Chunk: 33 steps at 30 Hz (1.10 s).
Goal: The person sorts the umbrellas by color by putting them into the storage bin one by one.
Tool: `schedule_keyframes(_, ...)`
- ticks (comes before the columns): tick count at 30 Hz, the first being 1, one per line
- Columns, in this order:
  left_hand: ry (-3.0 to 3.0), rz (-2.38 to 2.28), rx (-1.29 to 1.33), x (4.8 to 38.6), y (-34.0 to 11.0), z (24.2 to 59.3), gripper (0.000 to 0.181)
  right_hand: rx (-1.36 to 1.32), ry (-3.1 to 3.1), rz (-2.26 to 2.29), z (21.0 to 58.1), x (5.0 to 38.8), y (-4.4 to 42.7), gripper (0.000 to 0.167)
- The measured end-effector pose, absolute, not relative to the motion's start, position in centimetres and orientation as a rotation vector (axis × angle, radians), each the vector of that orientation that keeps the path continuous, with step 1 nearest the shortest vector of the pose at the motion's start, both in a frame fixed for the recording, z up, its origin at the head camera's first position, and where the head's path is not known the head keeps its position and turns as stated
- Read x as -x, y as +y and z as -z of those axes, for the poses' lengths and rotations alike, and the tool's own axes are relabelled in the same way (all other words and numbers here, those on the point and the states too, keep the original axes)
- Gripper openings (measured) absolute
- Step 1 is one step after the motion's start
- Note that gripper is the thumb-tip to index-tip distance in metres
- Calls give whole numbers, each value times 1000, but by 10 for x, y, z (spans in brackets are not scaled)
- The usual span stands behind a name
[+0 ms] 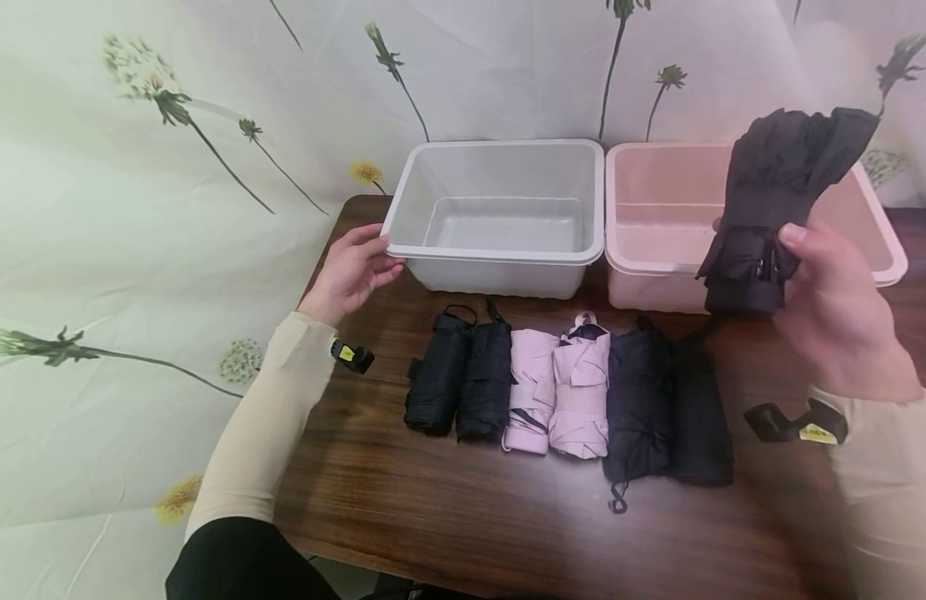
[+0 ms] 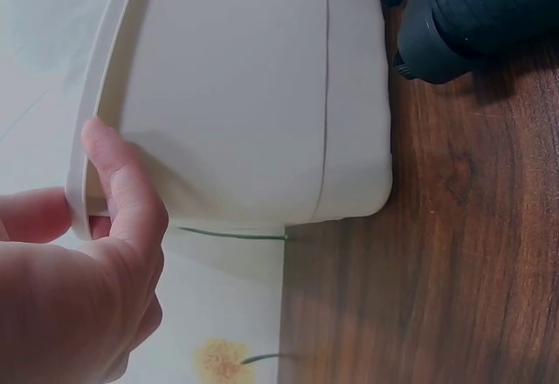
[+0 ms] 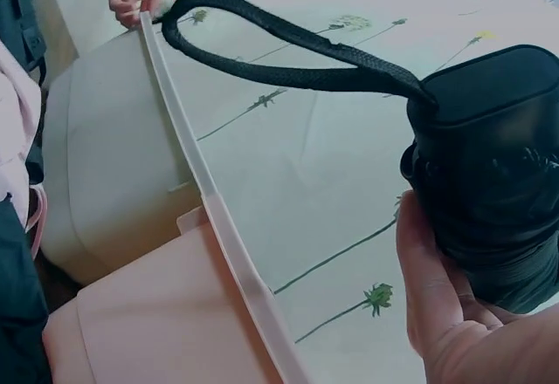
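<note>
My left hand pinches the front left corner of the white bin; in the left wrist view, the thumb and fingers lie on either side of its rim. Raised over the pink bin, my right hand grips a folded black umbrella near its handle end. The right wrist view shows that umbrella's handle with a looped strap. Both bins show bare floors where visible.
On the wooden table, in front of the bins, lie folded umbrellas side by side: two black, two pink, then two black. A flowered cloth hangs behind and at the left.
</note>
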<state>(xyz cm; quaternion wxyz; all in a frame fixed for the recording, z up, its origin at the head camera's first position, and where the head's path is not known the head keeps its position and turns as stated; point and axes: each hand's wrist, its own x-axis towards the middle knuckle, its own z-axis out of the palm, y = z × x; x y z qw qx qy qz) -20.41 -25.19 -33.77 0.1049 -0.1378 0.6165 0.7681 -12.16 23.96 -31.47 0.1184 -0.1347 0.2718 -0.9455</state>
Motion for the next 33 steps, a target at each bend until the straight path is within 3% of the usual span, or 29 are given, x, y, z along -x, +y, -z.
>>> schedule_keyframes(12, 1876, -2223, 431, 202, -251, 337, 40, 458, 470, 2754, 309, 141, 219, 41)
schedule_keyframes(20, 1878, -2224, 427, 200, -252, 336, 40, 413, 306, 2711, 308, 152, 211, 23)
schedule_keyframes(33, 1890, -2222, 438, 201, -250, 335, 41, 238, 712, 2813, 303, 169, 191, 29)
